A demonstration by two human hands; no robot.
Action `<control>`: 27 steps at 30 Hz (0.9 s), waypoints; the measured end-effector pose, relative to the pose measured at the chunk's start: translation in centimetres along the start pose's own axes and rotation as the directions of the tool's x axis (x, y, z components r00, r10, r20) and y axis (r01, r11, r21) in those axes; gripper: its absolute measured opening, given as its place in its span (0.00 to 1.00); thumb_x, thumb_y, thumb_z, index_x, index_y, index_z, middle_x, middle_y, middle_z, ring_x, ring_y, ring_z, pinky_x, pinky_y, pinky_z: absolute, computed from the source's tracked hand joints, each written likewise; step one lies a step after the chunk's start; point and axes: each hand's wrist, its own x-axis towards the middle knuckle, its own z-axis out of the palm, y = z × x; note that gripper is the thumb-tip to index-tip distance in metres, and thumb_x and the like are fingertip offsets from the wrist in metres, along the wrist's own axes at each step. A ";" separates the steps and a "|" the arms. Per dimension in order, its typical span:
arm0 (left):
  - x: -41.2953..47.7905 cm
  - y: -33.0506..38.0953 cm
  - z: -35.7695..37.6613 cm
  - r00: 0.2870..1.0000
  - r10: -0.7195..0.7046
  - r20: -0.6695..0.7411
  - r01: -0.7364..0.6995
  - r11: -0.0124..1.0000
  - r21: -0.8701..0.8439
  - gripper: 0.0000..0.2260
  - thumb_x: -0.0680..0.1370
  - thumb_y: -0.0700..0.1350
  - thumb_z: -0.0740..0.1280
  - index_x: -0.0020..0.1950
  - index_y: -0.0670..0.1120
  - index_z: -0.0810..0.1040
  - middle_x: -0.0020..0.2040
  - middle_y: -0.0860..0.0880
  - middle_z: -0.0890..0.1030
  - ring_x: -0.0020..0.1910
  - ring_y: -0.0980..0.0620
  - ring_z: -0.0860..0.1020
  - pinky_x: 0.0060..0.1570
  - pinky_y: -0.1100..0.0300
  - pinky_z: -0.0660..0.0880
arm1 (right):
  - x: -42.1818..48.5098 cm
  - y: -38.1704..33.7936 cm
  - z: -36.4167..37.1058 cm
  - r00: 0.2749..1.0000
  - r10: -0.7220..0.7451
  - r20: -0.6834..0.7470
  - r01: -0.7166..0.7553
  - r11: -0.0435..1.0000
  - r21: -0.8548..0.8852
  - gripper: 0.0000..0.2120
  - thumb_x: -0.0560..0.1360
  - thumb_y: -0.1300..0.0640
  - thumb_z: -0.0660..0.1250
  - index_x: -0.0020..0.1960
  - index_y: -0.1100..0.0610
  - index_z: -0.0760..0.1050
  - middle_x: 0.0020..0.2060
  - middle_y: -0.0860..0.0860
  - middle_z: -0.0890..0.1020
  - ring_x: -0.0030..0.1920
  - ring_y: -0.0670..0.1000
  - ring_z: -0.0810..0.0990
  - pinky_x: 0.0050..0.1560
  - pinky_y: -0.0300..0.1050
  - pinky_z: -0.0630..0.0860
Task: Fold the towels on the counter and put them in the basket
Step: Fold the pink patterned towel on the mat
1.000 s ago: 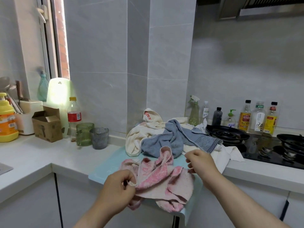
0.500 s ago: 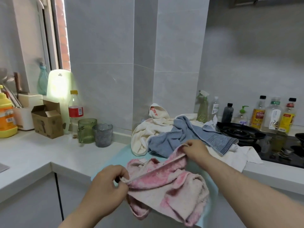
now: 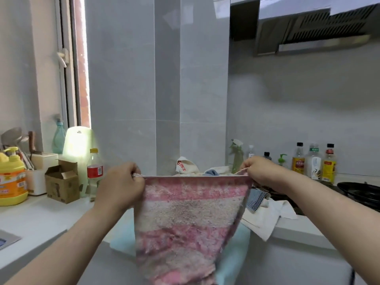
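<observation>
Hanging from both hands, pink towel hides heaped towels.

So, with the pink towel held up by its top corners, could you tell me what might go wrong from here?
The left hand and right hand only pinch corners of the pink towel; a slip could drop it past the counter edge. The white towel overhangs the counter beside the stove burner and could slide off.

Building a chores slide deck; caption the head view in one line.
Left hand and right hand hold the pink towel by its top corners, stretched above the counter, other towels heaped behind.
</observation>
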 end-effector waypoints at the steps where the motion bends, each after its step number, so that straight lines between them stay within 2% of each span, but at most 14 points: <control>1: 0.3 0.7 -0.5 1.000 -0.004 -0.004 0.004 1.000 0.001 0.06 0.72 0.40 0.62 0.35 0.49 0.72 0.34 0.50 0.77 0.36 0.47 0.75 0.33 0.57 0.67 | -0.8 -0.1 -0.8 1.000 0.022 0.015 -0.023 0.999 0.043 0.14 0.74 0.72 0.52 0.41 0.63 0.76 0.31 0.55 0.74 0.30 0.51 0.68 0.24 0.37 0.63; 3: 0.7 2.0 -1.5 1.000 -0.019 -0.010 0.019 1.000 -0.014 0.07 0.72 0.39 0.62 0.36 0.49 0.72 0.34 0.50 0.76 0.35 0.49 0.73 0.32 0.58 0.65 | -2.4 -0.3 -2.0 0.995 0.068 0.067 -0.083 0.963 0.255 0.14 0.72 0.74 0.50 0.38 0.62 0.69 0.31 0.55 0.69 0.28 0.50 0.67 0.21 0.36 0.62; 6: 1.0 2.9 -2.8 0.998 -0.055 -0.013 0.054 0.996 -0.068 0.07 0.73 0.39 0.62 0.36 0.48 0.73 0.34 0.50 0.76 0.35 0.50 0.73 0.31 0.58 0.63 | -4.1 -0.3 -3.3 0.976 0.111 0.189 -0.205 0.764 0.612 0.15 0.69 0.76 0.47 0.38 0.62 0.69 0.34 0.57 0.71 0.30 0.50 0.70 0.22 0.39 0.67; 8: 0.9 3.3 -3.4 0.998 -0.062 -0.008 0.061 0.996 -0.069 0.07 0.73 0.39 0.63 0.36 0.48 0.73 0.34 0.50 0.76 0.35 0.51 0.73 0.31 0.58 0.64 | -5.1 -0.4 -4.1 0.963 0.087 0.254 -0.246 0.666 0.705 0.16 0.69 0.76 0.46 0.40 0.64 0.70 0.35 0.58 0.74 0.29 0.50 0.71 0.23 0.38 0.70; 12: 0.9 4.2 -4.5 0.997 -0.081 0.013 0.082 0.991 -0.102 0.07 0.72 0.38 0.62 0.36 0.46 0.75 0.33 0.48 0.78 0.35 0.50 0.75 0.31 0.58 0.67 | -7.3 -1.0 -6.1 0.957 -0.070 0.282 -0.222 0.446 0.867 0.16 0.75 0.76 0.48 0.38 0.60 0.65 0.21 0.53 0.72 0.17 0.45 0.69 0.21 0.36 0.72; 16: 1.5 5.1 -5.5 0.992 -0.118 0.048 0.125 0.978 -0.169 0.07 0.72 0.36 0.63 0.34 0.43 0.76 0.32 0.45 0.78 0.33 0.49 0.74 0.31 0.60 0.67 | -8.4 -1.6 -7.5 0.957 -0.183 0.223 -0.147 0.358 0.922 0.15 0.75 0.76 0.51 0.42 0.59 0.70 0.28 0.55 0.75 0.18 0.44 0.69 0.20 0.35 0.68; 18: 1.9 5.4 -6.0 0.992 -0.117 0.056 0.126 0.974 -0.188 0.07 0.71 0.36 0.62 0.34 0.42 0.76 0.32 0.44 0.79 0.33 0.47 0.75 0.33 0.59 0.69 | -8.4 -2.0 -8.1 0.960 -0.196 0.200 -0.111 0.386 0.916 0.16 0.75 0.77 0.52 0.40 0.60 0.71 0.32 0.57 0.75 0.20 0.46 0.70 0.20 0.36 0.68; 19: 2.1 5.5 -6.3 0.993 -0.107 0.053 0.116 0.975 -0.188 0.07 0.71 0.35 0.61 0.34 0.41 0.76 0.32 0.43 0.79 0.34 0.46 0.75 0.34 0.58 0.70 | -8.3 -2.1 -8.3 0.961 -0.198 0.192 -0.087 0.443 0.892 0.16 0.74 0.77 0.52 0.38 0.61 0.71 0.33 0.58 0.74 0.22 0.47 0.70 0.21 0.36 0.69; 21: 2.4 5.7 -6.8 0.996 -0.077 0.038 0.082 0.985 -0.154 0.07 0.72 0.35 0.60 0.35 0.42 0.75 0.32 0.44 0.78 0.34 0.46 0.75 0.33 0.57 0.70 | -8.4 -2.3 -8.6 0.966 -0.183 0.181 -0.019 0.651 0.759 0.17 0.74 0.78 0.51 0.36 0.63 0.73 0.33 0.58 0.73 0.26 0.49 0.70 0.23 0.36 0.70; 23: 2.5 5.9 -7.3 0.998 -0.047 0.033 0.050 0.992 -0.112 0.08 0.73 0.36 0.60 0.36 0.43 0.74 0.33 0.45 0.77 0.34 0.48 0.74 0.31 0.58 0.67 | -8.7 -2.7 -8.9 0.970 -0.174 0.167 0.064 0.854 0.517 0.17 0.74 0.78 0.53 0.38 0.64 0.76 0.32 0.56 0.75 0.29 0.49 0.72 0.27 0.36 0.71; 25: 2.6 6.1 -7.7 0.999 -0.025 0.031 0.027 0.997 -0.079 0.08 0.73 0.36 0.61 0.36 0.45 0.73 0.34 0.46 0.77 0.34 0.49 0.73 0.30 0.59 0.66 | -9.2 -3.1 -9.1 0.972 -0.184 0.144 0.129 0.937 0.325 0.15 0.75 0.76 0.55 0.41 0.64 0.77 0.32 0.54 0.76 0.30 0.48 0.73 0.29 0.36 0.73; 27: 2.7 6.2 -7.9 1.000 -0.020 0.021 0.022 0.997 -0.073 0.07 0.74 0.37 0.61 0.36 0.45 0.73 0.34 0.46 0.77 0.35 0.49 0.74 0.30 0.59 0.65 | -9.5 -3.3 -9.3 0.976 -0.195 0.098 0.171 0.962 0.212 0.12 0.76 0.73 0.57 0.42 0.64 0.78 0.33 0.54 0.77 0.31 0.48 0.73 0.30 0.37 0.72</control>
